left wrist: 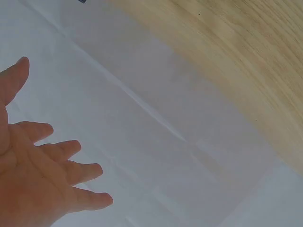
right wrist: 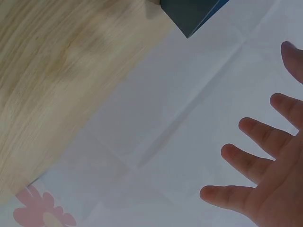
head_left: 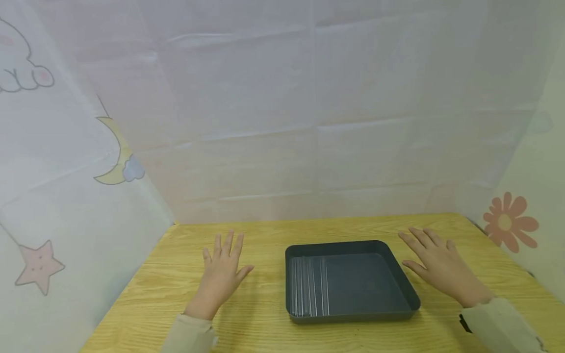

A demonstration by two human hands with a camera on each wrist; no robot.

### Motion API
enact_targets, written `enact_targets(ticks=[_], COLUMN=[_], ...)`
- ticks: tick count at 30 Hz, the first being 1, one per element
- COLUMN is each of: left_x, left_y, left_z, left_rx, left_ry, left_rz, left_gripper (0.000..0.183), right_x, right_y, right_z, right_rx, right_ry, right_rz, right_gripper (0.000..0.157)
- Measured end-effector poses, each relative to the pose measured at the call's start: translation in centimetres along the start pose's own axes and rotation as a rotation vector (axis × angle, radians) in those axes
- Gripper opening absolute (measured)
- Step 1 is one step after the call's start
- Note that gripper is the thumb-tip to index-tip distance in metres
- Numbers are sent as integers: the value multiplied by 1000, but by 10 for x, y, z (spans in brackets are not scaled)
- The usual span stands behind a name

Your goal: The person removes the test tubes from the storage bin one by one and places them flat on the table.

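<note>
A dark grey rectangular tray [head_left: 366, 289] sits on the wooden table between the two hands. Several clear, thin rod-like pieces [head_left: 304, 287] lie side by side along its left part; their exact kind is too faint to make out. To the left of the tray, my left hand [head_left: 220, 274] is held with fingers straight and spread, holding nothing; its palm and fingers also show in the left wrist view. My right hand [head_left: 441, 267], likewise spread and holding nothing, is just right of the tray. In the right wrist view, a tray corner [right wrist: 189, 19] shows at the top edge.
The light wood table [head_left: 265, 233] reaches back to a pale creased sheet [head_left: 265, 122] hung as a wall. Side sheets carry printed pictures: a moon [head_left: 115, 171] and a star [head_left: 39, 267] at left, a red flower [head_left: 509, 220] at right.
</note>
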State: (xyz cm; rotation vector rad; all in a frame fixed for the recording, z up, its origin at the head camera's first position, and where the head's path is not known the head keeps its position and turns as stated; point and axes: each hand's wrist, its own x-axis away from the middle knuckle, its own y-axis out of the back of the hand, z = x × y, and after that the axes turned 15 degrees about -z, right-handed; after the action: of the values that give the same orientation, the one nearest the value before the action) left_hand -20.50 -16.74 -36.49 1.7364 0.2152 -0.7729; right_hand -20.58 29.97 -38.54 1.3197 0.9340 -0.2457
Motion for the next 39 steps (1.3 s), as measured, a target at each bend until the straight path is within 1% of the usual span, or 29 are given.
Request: enact_targets(ticks=[3,6,8,10,13,15,17,19,23,26,29,31,33,37,39], left_x=[-1,-1,-1,0,2,3,6,8,12,11,10,9,7,3,2], left_y=[-2,-5,-8,-11,-19,-25,-30,-34,-38,-40,-42,-45,-47,-52,-55], left_z=[0,-2,-4,-5,-7,-8,-8,-9,-11,-14,-19,-22,-27,-37,-43], left_rx=[19,70,120,199,381,507,617,696,838,983,1103,1134,1138,1146,1153], left_ry=[19,37,60,107,200,264,309,346,416,494,582,630,683,779,810], left_rz=[15,30,42,57,92,128,160,187,222,283,356,382,380,329,298], left_gripper=[72,72,72,72,73,75,77,80,85,89,91,89,86,80,77], right_x=[-1,-2,-3,-4,-7,-8,-8,-9,-10,-11,-11,-13,-16,-21,-23], right_y=[0,0,0,-1,-2,-2,-2,-1,-2,-2,-1,0,1,4,5], right_z=[1,3,4,7,12,16,20,24,29,31,33,34,35,36,36], right_rx=[-1,3,1,-13,-89,-162,-234,-296,-384,-436,-533,-621,-715,-832,-864], right_ry=[-7,-4,8,16,-8,-57,-116,-174,-253,-314,-401,-471,-562,-697,-725], right_rz=[2,-5,-25,-48,-74,-65,-46,-24,-3,13,70,125,187,268,287], right_gripper=[66,62,61,59,59,58,58,56,52,51,50,51,53,59,60])
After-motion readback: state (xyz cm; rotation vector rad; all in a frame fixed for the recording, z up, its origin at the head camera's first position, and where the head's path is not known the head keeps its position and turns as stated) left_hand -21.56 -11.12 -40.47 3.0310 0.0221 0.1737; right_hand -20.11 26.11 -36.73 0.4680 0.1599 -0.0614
